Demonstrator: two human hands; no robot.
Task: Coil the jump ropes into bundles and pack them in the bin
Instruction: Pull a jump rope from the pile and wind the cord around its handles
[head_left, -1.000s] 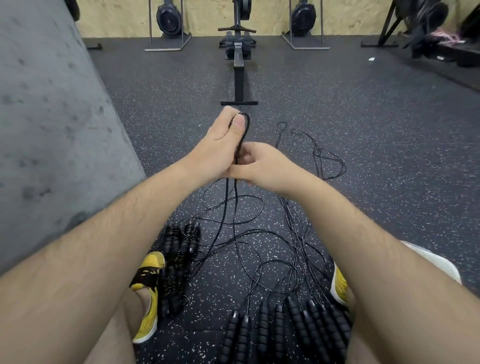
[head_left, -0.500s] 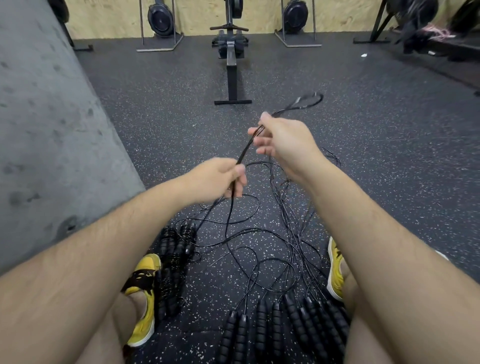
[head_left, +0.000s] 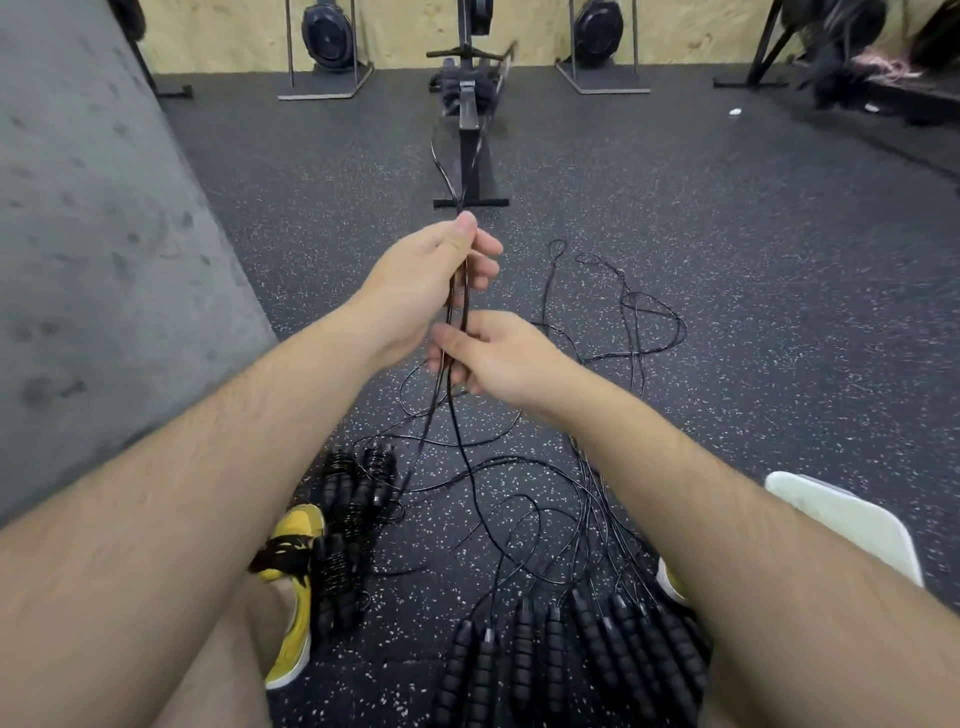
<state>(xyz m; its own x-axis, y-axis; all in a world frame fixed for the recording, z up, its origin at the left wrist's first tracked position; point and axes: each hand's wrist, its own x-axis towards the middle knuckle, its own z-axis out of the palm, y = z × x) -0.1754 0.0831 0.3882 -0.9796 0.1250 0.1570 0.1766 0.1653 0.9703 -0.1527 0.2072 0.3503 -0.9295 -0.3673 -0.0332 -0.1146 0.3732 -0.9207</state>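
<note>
The left grip (head_left: 431, 280) is raised ahead with the thumb tip up, pinching a doubled rope (head_left: 450, 306) between thumb and curled fingers. Just below it and nearer, the right grip (head_left: 498, 358) has thumb and fingers closed round the same two strands, which run straight between the two grips. A blurred loop of the rope sticks out above the left thumb. Both forearms reach forward and converge. From the right grip the strands drop to the floor (head_left: 727, 312), into a loose tangle of other ropes (head_left: 623, 332). Their handles (head_left: 550, 649) lie in a row between the legs. Coiled bundles (head_left: 353, 509) sit beside a yellow shoe (head_left: 296, 597). A white bin (head_left: 852, 519) shows partly behind the right forearm. A rower (head_left: 467, 130) stands further ahead, and a grey wall (head_left: 104, 260) is on the left.
</note>
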